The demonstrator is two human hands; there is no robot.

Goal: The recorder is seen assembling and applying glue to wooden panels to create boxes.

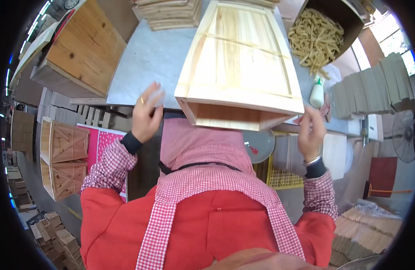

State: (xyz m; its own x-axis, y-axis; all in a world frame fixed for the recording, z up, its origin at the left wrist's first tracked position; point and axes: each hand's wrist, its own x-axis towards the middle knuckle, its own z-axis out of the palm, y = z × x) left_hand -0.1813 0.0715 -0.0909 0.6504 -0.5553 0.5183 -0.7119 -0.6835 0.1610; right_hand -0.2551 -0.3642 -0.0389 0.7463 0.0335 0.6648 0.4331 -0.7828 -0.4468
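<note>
Checked apron (pixel 207 180) fronts the wooden box (pixel 239 67) on the counter (pixel 146 58), which seems assembled, open nearside, remaining work unclear. Left hand (pixel 146 119) and right hand (pixel 312 132) flank the box, loosely curled, apparently empty.

At the fingers, the left hand (pixel 147 118) is blurred. Between it and the right hand (pixel 312 133), the wooden box's (pixel 243 63) deeper inside is hidden; farther ahead, stacked boards (pixel 169 13) are cut off.
</note>
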